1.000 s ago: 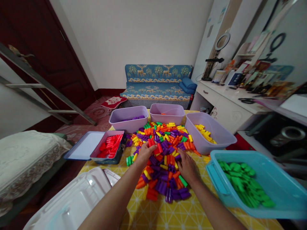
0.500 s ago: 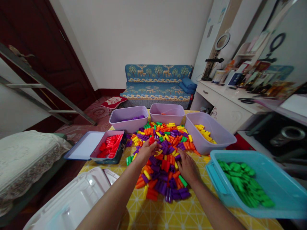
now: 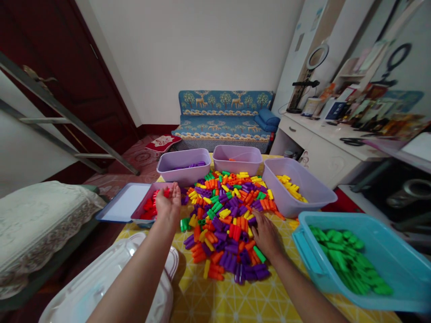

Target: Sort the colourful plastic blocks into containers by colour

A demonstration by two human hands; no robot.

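Note:
My left hand (image 3: 169,207) is over the tin of red plastic pieces (image 3: 149,210), palm tilted toward it and fingers apart. Red shows between thumb and fingers; whether a piece still touches them is hard to tell. My right hand (image 3: 268,234) lies at the right edge of a heap of mixed plastic tube pieces (image 3: 220,235), its fingers spread and touching the pieces. Purple, orange, yellow, green and a few red pieces make up this heap. Near the right fingertips are yellow and purple ones, and a green piece (image 3: 259,254) lies by the wrist.
Behind the heap stand lilac bins: one with purple pieces (image 3: 183,174), one with a little orange (image 3: 237,167), one with yellow (image 3: 299,197). A turquoise bin (image 3: 357,220) of green pieces is at right. White plastic lids (image 3: 101,278) lie at front left.
My left hand has moved left from the heap, with a red piece, to above the red tin, and its fingers have spread. My right hand has stayed by the heap.

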